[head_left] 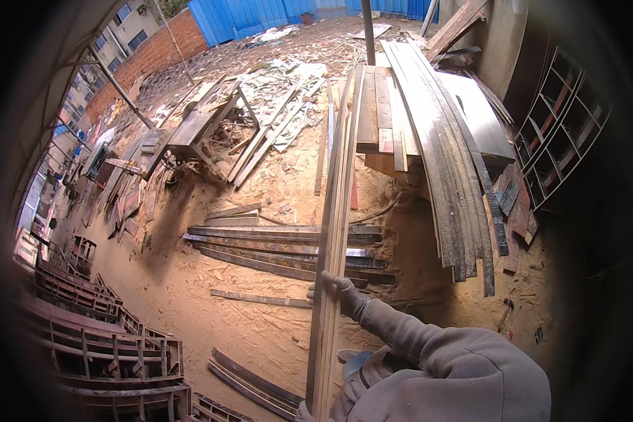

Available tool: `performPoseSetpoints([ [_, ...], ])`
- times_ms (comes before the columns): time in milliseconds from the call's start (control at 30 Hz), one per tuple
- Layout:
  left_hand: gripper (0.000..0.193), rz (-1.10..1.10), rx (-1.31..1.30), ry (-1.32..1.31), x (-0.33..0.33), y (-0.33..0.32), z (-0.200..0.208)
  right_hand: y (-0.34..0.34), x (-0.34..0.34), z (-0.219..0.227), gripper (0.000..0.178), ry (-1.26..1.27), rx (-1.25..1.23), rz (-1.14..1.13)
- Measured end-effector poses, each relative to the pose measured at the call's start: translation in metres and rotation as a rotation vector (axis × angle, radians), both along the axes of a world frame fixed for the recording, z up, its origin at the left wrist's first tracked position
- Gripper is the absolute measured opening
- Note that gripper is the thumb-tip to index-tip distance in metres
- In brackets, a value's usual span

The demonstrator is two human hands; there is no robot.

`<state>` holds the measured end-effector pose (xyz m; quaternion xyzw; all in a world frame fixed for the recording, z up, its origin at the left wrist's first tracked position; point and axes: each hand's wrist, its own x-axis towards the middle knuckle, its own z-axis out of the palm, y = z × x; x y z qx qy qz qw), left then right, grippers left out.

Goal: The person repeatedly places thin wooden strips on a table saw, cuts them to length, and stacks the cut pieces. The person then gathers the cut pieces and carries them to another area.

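Observation:
A bundle of long, narrow wooden boards [336,211] runs away from me through the middle of the head view. Its far end reaches a wooden bench loaded with boards; whether it rests there I cannot tell. My right hand [341,290], in a grey glove, is closed round the bundle partway along it. At the lower edge a small part of my left hand [303,412] shows against the bundle's near end, its fingers mostly out of sight. To the right, a stack of long, pale-topped planks [443,155] lies on the bench, its near ends jutting out.
Dark-edged boards [281,253] lie on the sawdust-covered ground left of the bundle, with more strips [253,383] nearer me. Metal frames [112,352] are stacked at lower left. A hammer [505,314] lies at right. Behind stand a metal post [368,32] and a wooden table [197,130].

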<state>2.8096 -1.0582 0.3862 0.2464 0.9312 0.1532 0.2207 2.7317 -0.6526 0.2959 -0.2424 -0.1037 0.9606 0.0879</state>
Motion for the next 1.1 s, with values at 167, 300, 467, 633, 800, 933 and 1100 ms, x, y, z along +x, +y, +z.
performPoseSetpoints([
  [167, 0.099, 0.24, 0.129, -0.204, -0.105, -0.15, -0.071, -0.113, -0.107, 0.015, 0.053, 0.151, 0.067, 0.095],
  [300, 0.092, 0.136, 0.111, -0.135, -0.208, -0.17, -0.083, -0.153, -0.219, 0.056, 0.039, 0.055, 0.335, 0.097],
  [467, 0.053, 0.27, 0.41, 0.027, -0.365, -0.129, -0.121, -0.182, -0.398, 0.093, 0.022, 0.086, 0.644, 0.177],
  [633, 0.043, 0.32, 0.277, 0.084, -0.594, -0.101, -0.148, -0.216, -0.617, 0.144, 0.02, 0.193, 0.943, 0.199],
  [800, 0.116, 0.193, 0.301, 0.101, -0.823, -0.077, -0.121, -0.221, -0.826, 0.186, 0.05, 0.15, 1.287, 0.228],
  [933, 0.13, 0.387, 1.265, -0.291, -1.072, -0.063, -0.033, -0.247, -0.984, 0.16, 0.066, 0.224, 1.381, 0.229],
  [1100, 0.131, 0.008, 1.503, -0.364, -1.366, -0.063, 0.072, -0.294, -1.153, 0.085, 0.075, 0.234, 1.402, 0.353],
])
